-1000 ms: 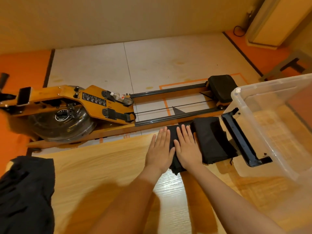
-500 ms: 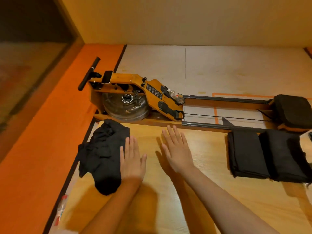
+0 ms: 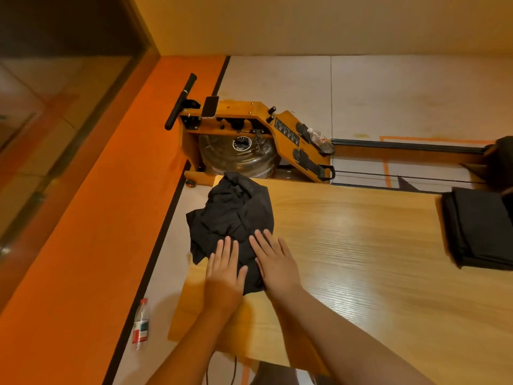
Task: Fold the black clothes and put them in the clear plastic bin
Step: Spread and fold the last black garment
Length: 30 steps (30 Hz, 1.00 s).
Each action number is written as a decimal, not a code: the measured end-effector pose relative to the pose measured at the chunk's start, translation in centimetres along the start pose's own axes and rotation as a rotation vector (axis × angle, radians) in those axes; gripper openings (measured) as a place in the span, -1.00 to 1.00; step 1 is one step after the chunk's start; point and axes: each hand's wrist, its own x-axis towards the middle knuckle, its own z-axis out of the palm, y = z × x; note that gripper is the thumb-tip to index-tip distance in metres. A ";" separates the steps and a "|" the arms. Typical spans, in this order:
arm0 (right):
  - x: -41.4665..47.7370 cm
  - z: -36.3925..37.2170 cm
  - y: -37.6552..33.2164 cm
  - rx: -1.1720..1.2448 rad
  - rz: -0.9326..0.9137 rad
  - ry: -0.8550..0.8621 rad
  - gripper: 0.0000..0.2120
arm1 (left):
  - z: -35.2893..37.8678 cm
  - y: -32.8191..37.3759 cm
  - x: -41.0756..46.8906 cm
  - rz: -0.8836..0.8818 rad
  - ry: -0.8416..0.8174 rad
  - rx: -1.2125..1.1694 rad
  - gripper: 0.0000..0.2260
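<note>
Wooden table (image 3: 361,245), left end: my left hand (image 3: 224,273) and right hand (image 3: 273,262) press flat, fingers straight, on the crumpled black garment (image 3: 233,212), which I reckon needs spreading out before folding begins.

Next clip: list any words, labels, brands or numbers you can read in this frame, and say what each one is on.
No text here can be read.
Round black label on the rowing machine: white print, too small to read.
Black sticker on its wooden side: white lines, blurred.
Bottle at lower left: red and white label, blurred.
</note>
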 end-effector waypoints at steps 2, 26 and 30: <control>-0.7 0.1 0.7 -0.021 -0.020 0.060 -0.50 | -0.1 0.1 -0.3 0.004 -0.028 -0.027 -0.44; -17.1 -4.0 12.7 -0.010 0.500 0.173 -0.41 | -0.8 8.6 -1.2 0.265 -0.106 0.044 -0.41; -13.4 -4.6 13.4 -0.056 0.366 0.142 -0.42 | 0.1 12.0 -1.9 0.240 -0.118 0.049 -0.40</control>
